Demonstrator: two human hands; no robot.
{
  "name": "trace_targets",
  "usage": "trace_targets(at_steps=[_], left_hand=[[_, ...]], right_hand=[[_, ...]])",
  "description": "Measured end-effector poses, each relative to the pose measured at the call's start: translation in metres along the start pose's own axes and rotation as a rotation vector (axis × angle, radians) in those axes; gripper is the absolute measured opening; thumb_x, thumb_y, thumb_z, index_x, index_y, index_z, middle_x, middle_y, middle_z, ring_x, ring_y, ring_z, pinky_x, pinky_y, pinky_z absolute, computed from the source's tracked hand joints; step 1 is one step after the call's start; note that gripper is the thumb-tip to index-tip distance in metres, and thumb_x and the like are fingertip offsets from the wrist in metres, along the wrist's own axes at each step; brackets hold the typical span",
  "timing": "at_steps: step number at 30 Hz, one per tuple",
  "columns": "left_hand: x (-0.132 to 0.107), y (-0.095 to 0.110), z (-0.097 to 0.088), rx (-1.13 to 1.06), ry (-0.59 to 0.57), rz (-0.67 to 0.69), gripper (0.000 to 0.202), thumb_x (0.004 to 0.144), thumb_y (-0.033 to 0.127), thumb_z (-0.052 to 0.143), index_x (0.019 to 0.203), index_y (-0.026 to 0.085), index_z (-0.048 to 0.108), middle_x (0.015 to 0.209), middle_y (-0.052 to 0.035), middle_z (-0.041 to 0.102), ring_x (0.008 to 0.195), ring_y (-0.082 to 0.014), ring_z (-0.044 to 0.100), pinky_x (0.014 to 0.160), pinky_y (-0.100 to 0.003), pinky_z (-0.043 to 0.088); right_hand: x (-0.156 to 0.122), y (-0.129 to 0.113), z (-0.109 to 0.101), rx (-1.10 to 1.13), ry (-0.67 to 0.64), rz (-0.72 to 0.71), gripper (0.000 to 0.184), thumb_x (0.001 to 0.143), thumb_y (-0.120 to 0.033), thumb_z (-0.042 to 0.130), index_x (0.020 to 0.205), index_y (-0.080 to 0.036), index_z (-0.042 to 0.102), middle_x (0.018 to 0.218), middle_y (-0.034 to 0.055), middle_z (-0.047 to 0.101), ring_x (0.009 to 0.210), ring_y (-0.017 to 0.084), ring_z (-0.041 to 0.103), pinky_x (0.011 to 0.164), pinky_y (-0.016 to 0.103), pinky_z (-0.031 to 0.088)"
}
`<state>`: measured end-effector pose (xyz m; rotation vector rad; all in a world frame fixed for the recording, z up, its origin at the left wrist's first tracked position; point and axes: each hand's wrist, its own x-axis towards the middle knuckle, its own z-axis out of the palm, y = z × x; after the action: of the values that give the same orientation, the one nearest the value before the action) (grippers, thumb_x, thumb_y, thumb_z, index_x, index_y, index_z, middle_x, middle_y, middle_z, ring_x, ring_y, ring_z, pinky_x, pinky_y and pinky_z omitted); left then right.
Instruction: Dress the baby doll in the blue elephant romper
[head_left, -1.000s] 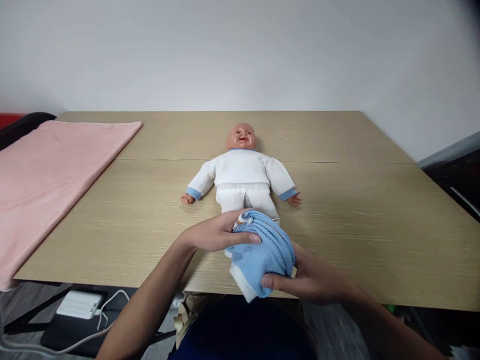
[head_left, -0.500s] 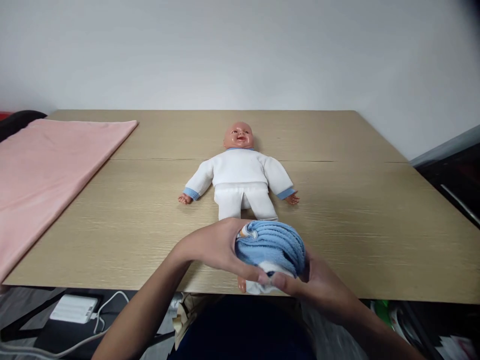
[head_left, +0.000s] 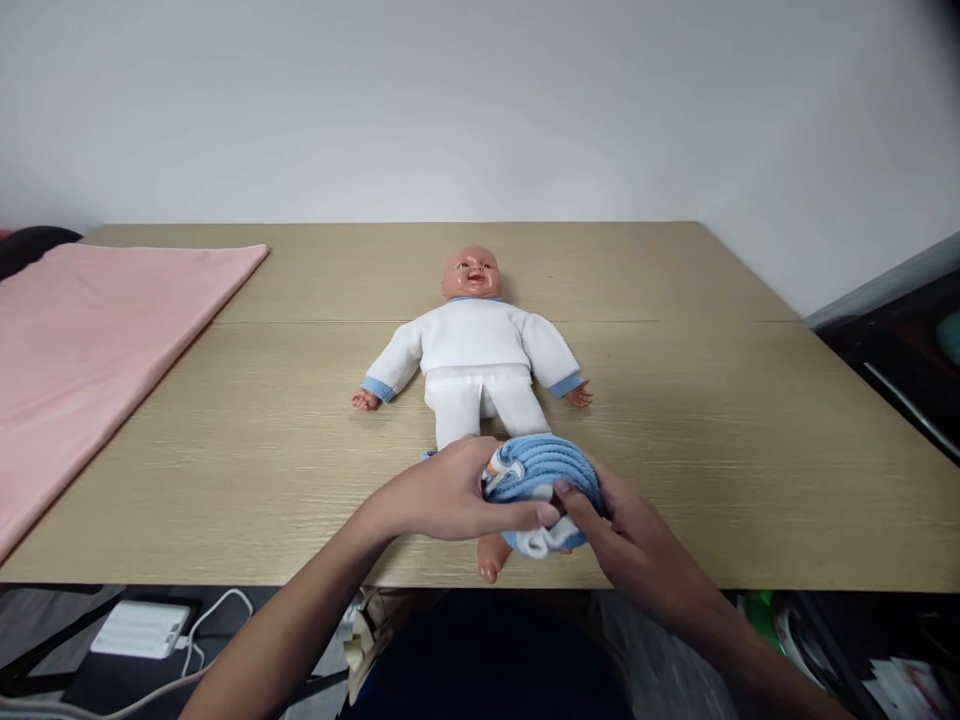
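Observation:
A doll (head_left: 474, 335) in a white top and white trousers with blue cuffs lies face up on the table, head toward the wall. Over its lower legs I hold a gathered blue and white cloth (head_left: 547, 462) with ridged folds; its exact kind is unclear. My left hand (head_left: 457, 495) wraps its left side, the thumb lying across the near face. From the right, my right hand (head_left: 619, 515) grips it, thumb pressed into the middle. One bare doll foot (head_left: 492, 556) shows below the cloth; the other is almost wholly hidden.
A pink cloth (head_left: 112, 350) is spread over the left part of the wooden table (head_left: 720, 420). Beneath the front edge, at left, sits a white power bank (head_left: 141, 629) with a cable. Dark furniture (head_left: 892, 360) stands along the right edge.
Both hands have tilted and turned the gathered cloth, moving it slightly up. My right thumb has shifted onto its middle, and more of the doll's bare foot shows.

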<state>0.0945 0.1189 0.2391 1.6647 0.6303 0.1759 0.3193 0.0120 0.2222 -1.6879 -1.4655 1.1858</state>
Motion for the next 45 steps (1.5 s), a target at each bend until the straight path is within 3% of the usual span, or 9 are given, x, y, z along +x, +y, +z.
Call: trace_targets(at_steps=[6, 10, 14, 18, 23, 28, 35, 41, 45], left_hand=[[0.005, 0.000, 0.004, 0.258, 0.087, 0.143, 0.024, 0.084, 0.029, 0.086, 0.103, 0.022, 0.073, 0.108, -0.0041, 0.078, 0.100, -0.0263, 0.072, 0.089, -0.037, 0.056], [0.010, -0.006, 0.011, 0.392, 0.110, 0.070, 0.020, 0.090, 0.023, 0.072, 0.109, 0.022, 0.066, 0.098, -0.0029, 0.078, 0.088, -0.0247, 0.073, 0.079, -0.034, 0.053], [0.016, -0.008, 0.017, 0.587, 0.103, -0.018, 0.029, 0.093, 0.030, 0.074, 0.118, 0.020, 0.066, 0.098, -0.0070, 0.080, 0.091, -0.0313, 0.077, 0.077, -0.038, 0.054], [0.022, -0.005, 0.020, 0.717, 0.047, -0.056, 0.017, 0.094, 0.035, 0.073, 0.104, 0.022, 0.069, 0.093, -0.0063, 0.082, 0.089, -0.0341, 0.080, 0.077, -0.040, 0.056], [0.025, 0.003, 0.027, 0.826, 0.054, -0.123, 0.024, 0.097, 0.034, 0.074, 0.114, 0.019, 0.067, 0.106, -0.0114, 0.084, 0.101, -0.0374, 0.082, 0.084, -0.044, 0.059], [0.029, 0.000, 0.035, 0.841, 0.091, -0.124, 0.031, 0.100, 0.032, 0.073, 0.123, 0.016, 0.061, 0.123, -0.0154, 0.081, 0.111, -0.0379, 0.080, 0.094, -0.047, 0.059], [0.034, -0.011, 0.043, 0.846, 0.150, -0.095, 0.037, 0.100, 0.034, 0.070, 0.130, 0.016, 0.059, 0.116, -0.0138, 0.082, 0.110, -0.0370, 0.079, 0.095, -0.047, 0.058], [0.032, -0.014, 0.046, 0.846, 0.178, -0.064, 0.028, 0.104, 0.041, 0.069, 0.120, 0.018, 0.067, 0.114, -0.0129, 0.082, 0.110, -0.0367, 0.078, 0.098, -0.048, 0.058], [0.031, -0.015, 0.048, 0.838, 0.166, -0.045, 0.030, 0.103, 0.040, 0.071, 0.121, 0.017, 0.070, 0.118, -0.0129, 0.082, 0.113, -0.0376, 0.077, 0.100, -0.050, 0.058]], right_hand=[[-0.002, 0.006, -0.001, 0.161, -0.039, 0.060, 0.057, 0.097, -0.056, 0.076, 0.144, -0.024, 0.068, 0.131, 0.0099, 0.081, 0.119, 0.031, 0.077, 0.102, 0.043, 0.063], [-0.008, 0.012, -0.002, -0.160, 0.066, 0.020, 0.037, 0.089, -0.039, 0.068, 0.123, -0.024, 0.073, 0.106, 0.0059, 0.082, 0.095, 0.029, 0.076, 0.085, 0.042, 0.059], [-0.012, 0.018, 0.000, -0.497, 0.240, 0.047, 0.028, 0.087, -0.041, 0.061, 0.105, -0.024, 0.072, 0.090, 0.0064, 0.078, 0.082, 0.030, 0.071, 0.077, 0.041, 0.049], [-0.014, 0.017, -0.004, -0.478, 0.130, 0.063, 0.024, 0.090, -0.040, 0.057, 0.100, -0.026, 0.073, 0.087, 0.0047, 0.079, 0.080, 0.029, 0.072, 0.074, 0.039, 0.045], [-0.021, 0.021, 0.000, -0.282, 0.036, 0.112, 0.027, 0.092, -0.037, 0.054, 0.107, -0.027, 0.073, 0.089, 0.0013, 0.080, 0.080, 0.027, 0.073, 0.074, 0.038, 0.050], [-0.031, 0.056, 0.016, -0.365, 0.331, 0.115, 0.027, 0.090, -0.042, 0.062, 0.109, -0.027, 0.073, 0.094, 0.0028, 0.078, 0.086, 0.030, 0.073, 0.079, 0.043, 0.053], [-0.026, 0.097, 0.032, -0.302, 0.690, -0.238, 0.025, 0.094, -0.032, 0.067, 0.117, -0.023, 0.074, 0.132, 0.0132, 0.057, 0.114, 0.032, 0.069, 0.100, 0.053, 0.062], [-0.027, 0.101, 0.044, -0.285, 0.758, -0.297, 0.016, 0.098, -0.027, 0.069, 0.113, -0.023, 0.072, 0.154, 0.0188, 0.050, 0.130, 0.038, 0.067, 0.112, 0.067, 0.056], [-0.033, 0.101, 0.047, -0.334, 0.847, -0.307, 0.016, 0.100, -0.032, 0.072, 0.112, -0.023, 0.073, 0.155, 0.0201, 0.056, 0.144, 0.043, 0.060, 0.119, 0.074, 0.048]])
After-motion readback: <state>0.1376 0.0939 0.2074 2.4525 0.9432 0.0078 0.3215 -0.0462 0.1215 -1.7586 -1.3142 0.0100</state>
